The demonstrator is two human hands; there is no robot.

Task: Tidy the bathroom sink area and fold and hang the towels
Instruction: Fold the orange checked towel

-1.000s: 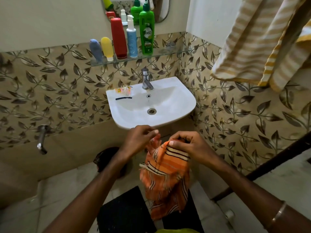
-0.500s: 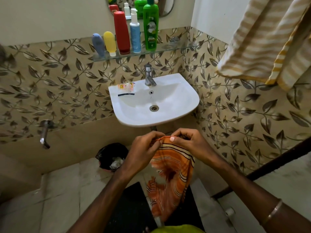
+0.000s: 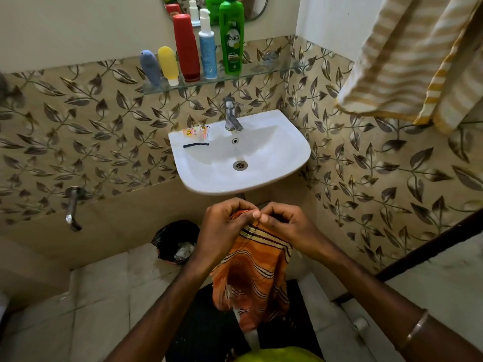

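The orange striped towel (image 3: 251, 273) is pinched at its top edge by the curled fingers of the left hand (image 3: 222, 231) and right hand (image 3: 290, 228), thumbs touching, and is hung below the sink's (image 3: 287, 163) front edge.

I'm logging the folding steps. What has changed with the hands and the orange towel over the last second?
The left hand and right hand have come together, so both now pinch the top edge of the orange towel thumb to thumb. The towel, bunched before, now hangs longer and smoother. Neither hand let go. The sink, the bottles on the glass shelf and the striped towel stayed put.
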